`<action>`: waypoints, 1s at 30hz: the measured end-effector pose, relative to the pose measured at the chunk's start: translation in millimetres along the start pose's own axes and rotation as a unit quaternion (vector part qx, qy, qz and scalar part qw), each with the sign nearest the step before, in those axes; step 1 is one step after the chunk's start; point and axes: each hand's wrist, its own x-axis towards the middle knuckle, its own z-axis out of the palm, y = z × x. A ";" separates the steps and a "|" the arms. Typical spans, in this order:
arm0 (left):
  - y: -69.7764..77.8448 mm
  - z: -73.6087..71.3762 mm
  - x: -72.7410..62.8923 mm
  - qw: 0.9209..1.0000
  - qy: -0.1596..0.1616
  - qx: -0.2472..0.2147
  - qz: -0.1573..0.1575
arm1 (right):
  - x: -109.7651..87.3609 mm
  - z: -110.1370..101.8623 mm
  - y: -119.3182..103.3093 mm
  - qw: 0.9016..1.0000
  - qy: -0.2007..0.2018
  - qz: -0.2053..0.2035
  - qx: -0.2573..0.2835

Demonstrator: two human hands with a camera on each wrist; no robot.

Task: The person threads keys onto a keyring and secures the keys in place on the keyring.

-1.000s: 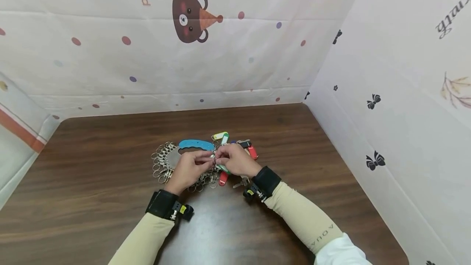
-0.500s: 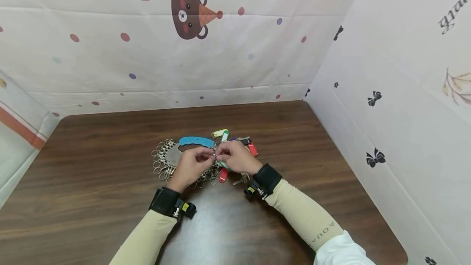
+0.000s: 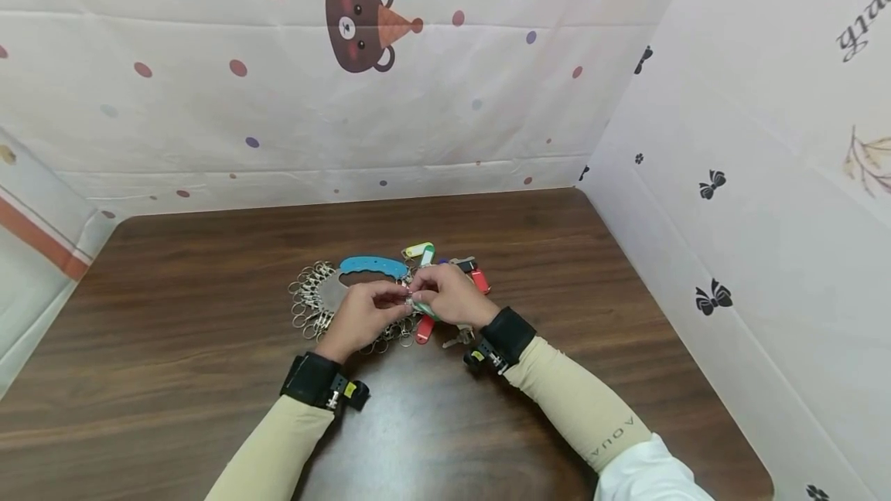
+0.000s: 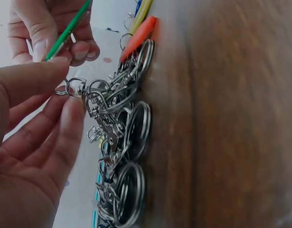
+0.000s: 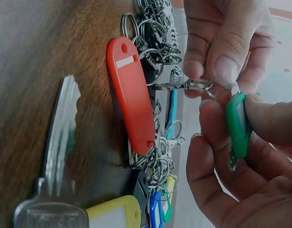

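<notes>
In the head view my left hand and right hand meet over a key holder with a blue handle and metal rings around its grey plate. My left thumb and fingers pinch a small split ring joined to a swivel clasp. A green key tag is pinched between my right thumb and fingers. Its upper end lies close to the left thumb; whether tag and ring are linked is hidden by the fingertips.
An orange-red tag hangs among the rings. A loose-looking key and a yellow tag lie nearby. Another red tag sits right of the hands on the brown table. A patterned white cloth stands behind.
Both hands stay nearly in place with small finger movements at the ring and green tag. The head view has shifted slightly; the key holder has not visibly moved.
</notes>
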 end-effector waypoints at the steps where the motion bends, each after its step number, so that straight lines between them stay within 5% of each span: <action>1: 0.2 -0.2 -0.5 1.000 0.001 0.007 0.005 | 0.3 -0.4 0.4 1.000 -0.004 -0.002 0.002; 6: -0.5 -0.1 -2.2 0.999 0.002 0.024 0.028 | 1.1 -2.8 2.4 1.000 -0.020 -0.014 0.008; 11: 0.9 0.2 -3.5 0.999 -0.009 0.026 0.020 | 1.0 -4.3 2.6 0.999 -0.033 -0.019 0.010; 30: 4.5 2.8 -1.4 0.995 0.002 0.086 0.045 | -1.2 -4.0 3.5 1.000 -0.024 -0.020 0.001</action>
